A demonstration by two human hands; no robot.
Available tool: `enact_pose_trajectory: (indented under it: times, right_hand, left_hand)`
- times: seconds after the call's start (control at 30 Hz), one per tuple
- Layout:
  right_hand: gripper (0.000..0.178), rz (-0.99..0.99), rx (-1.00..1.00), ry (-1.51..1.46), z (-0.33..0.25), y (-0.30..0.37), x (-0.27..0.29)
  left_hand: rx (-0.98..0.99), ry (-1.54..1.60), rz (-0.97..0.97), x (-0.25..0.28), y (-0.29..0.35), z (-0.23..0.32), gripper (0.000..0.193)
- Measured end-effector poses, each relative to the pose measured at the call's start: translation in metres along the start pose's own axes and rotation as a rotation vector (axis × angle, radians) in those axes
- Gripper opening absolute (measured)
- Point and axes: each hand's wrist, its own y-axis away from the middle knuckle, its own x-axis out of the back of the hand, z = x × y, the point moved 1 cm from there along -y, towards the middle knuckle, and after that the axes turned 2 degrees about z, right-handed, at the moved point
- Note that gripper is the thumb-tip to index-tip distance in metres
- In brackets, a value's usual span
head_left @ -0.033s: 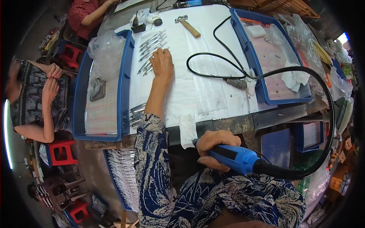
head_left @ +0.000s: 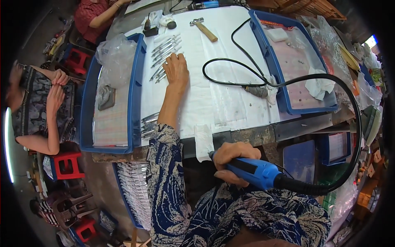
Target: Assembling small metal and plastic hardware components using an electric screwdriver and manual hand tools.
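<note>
My left hand (head_left: 177,72) reaches over the table onto a row of slim silver metal tools (head_left: 164,50). Its fingers are bent down and closed at the near end of the row; the fingertips are partly hidden. In my right hand (head_left: 235,158), near the front table edge, is a blue corded power tool (head_left: 257,172), its narrow end pointing left. That end is by a strip of white paper (head_left: 203,142) hanging at the edge. More silver tools (head_left: 149,123) lie beside my left sleeve.
Blue trays stand at left (head_left: 133,94) and right (head_left: 284,92). The power tool's black cable (head_left: 357,123) loops across the right side. A hammer (head_left: 203,31) lies farther back. Two people sit at the left, one nearby (head_left: 49,103) and one farther back (head_left: 92,18).
</note>
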Motion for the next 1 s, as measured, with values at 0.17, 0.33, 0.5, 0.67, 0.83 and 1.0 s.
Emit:
enact_pose_trajectory:
  times: [0.17, 0.33, 0.5, 0.67, 0.83, 1.0]
  right_hand:
    - [0.028, 0.021, -0.008, 0.022, 0.005, 0.003, 0.003]
    - [0.027, 0.045, 0.003, -0.002, 0.005, 0.006, 0.004]
    - [0.026, 0.008, -0.039, 0.048, 0.001, 0.006, 0.003]
    - [0.024, 0.075, -0.033, 0.066, 0.006, 0.009, -0.001]
    - [0.022, 0.034, -0.068, 0.068, 0.003, 0.007, -0.003]
    - [0.020, 0.062, -0.098, 0.065, 0.008, 0.004, 0.000]
  left_hand:
    - [0.064, 0.136, -0.038, -0.006, -0.007, 0.003, 0.023]
    - [0.087, 0.121, -0.044, -0.009, -0.008, 0.006, 0.023]
    - [0.035, -0.005, 0.002, -0.001, 0.000, 0.002, 0.022]
    - [-0.084, -0.047, 0.186, 0.017, 0.006, 0.003, 0.019]
    - [-0.073, 0.177, 0.238, 0.070, 0.020, 0.002, 0.015]
    - [0.080, 0.711, 0.252, 0.116, 0.050, 0.014, 0.016]
